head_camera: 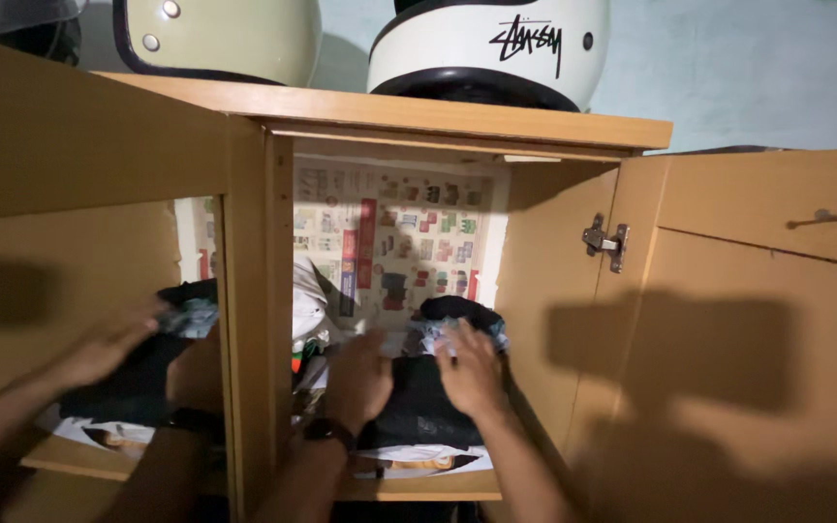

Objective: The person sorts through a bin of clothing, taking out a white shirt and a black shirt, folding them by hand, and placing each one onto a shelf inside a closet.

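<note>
Both hands are lying flat, fingers spread, on a dark folded garment [418, 402] at the shelf's [438, 486] front edge, left hand [358, 380] beside right hand [472, 370], gripping nothing; motion blur is smearing the fingertips; the mirrored door [79, 291] is repeating them, and the cupboard's centre post [256, 320] is hiding the shelf's left end.

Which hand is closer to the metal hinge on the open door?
Right. The right hand lies on the dark folded clothes at the cupboard's right side, below the hinge; the left hand rests farther left on the same pile.

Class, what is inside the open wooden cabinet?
Both hands, left and right, press on a dark folded pile. Printed paper lines the back. The lower clothes are covered.
</note>
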